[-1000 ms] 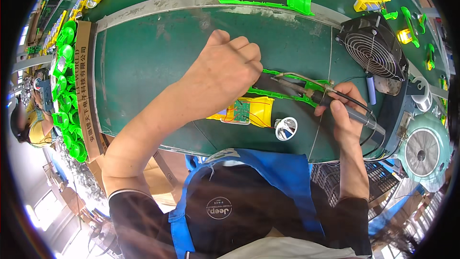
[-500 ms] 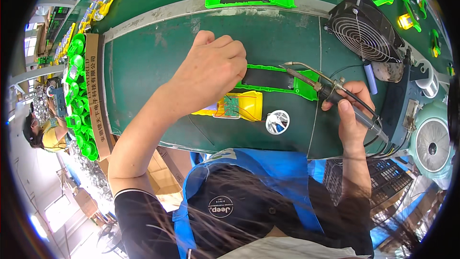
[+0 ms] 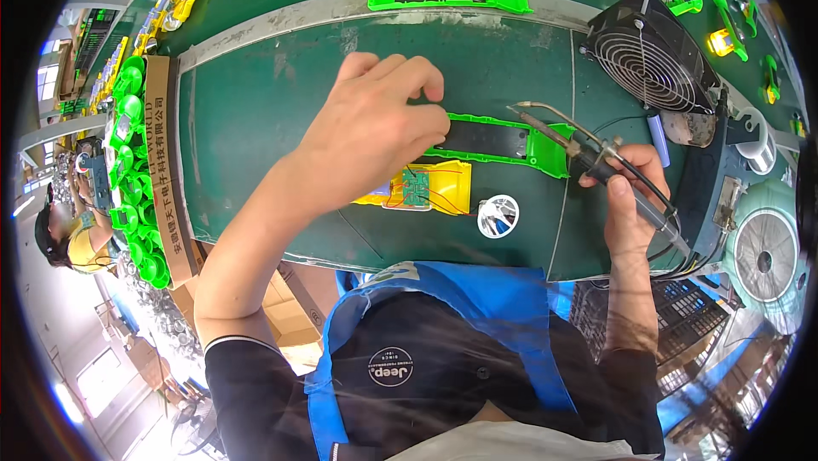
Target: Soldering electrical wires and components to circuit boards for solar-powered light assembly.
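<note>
right hand (image 3: 626, 205) gripping soldering iron (image 3: 588, 150), green casing (image 3: 503, 141)

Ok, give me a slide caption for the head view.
Left hand steadies green housing; right hand holds soldering iron above it.

Our left hand (image 3: 375, 133) hides the left end of the green housing (image 3: 503, 141); beside it, the circuit board's (image 3: 416, 188) components are too small to tell.

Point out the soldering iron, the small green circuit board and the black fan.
soldering iron (image 3: 596, 163): head view, on the handle's front end, above the right hand's thumb.
small green circuit board (image 3: 416, 187): head view, board's middle, on the yellow part.
black fan (image 3: 649, 56): head view, on its wire grille.
</note>
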Tool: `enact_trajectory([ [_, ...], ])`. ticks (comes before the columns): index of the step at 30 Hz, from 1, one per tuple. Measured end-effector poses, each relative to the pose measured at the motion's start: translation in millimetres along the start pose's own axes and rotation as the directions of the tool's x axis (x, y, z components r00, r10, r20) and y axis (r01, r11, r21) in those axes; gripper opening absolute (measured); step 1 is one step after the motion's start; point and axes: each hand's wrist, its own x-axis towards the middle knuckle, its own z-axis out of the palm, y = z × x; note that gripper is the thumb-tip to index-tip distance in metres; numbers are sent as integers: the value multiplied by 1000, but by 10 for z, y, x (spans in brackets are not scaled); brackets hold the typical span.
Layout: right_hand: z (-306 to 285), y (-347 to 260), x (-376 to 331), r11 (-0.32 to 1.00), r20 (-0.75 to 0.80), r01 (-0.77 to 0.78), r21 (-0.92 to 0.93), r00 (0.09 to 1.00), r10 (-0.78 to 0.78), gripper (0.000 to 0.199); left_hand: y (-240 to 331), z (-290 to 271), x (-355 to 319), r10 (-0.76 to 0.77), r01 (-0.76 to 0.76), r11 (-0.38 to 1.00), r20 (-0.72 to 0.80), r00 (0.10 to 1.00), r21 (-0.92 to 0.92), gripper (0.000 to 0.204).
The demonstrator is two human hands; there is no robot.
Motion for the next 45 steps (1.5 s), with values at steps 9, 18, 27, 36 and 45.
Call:
enact_trajectory([
  [9,369,198,399,988,-129,80,132,990,-63,34,288,319,-193,24,-22,1000,-192,981,15,20],
  [18,700,234,119,921,21,-9,389,1000,0,30,552,581,-50,-120,165,983,-409,905,76,19],
  [27,-108,60,297,950,214,-248,191,955,206,27,519,482,49,-195,226,959,-180,964,172,9],
  [36,-76,21,381,961,340,-276,19,906,254,19,525,389,116,-215,219,964,-43,976,152,6],
  [45,-42,-104,445,959,374,-280,-45,885,276,20,551,443,109,-228,237,950,-71,971,201,6],
])
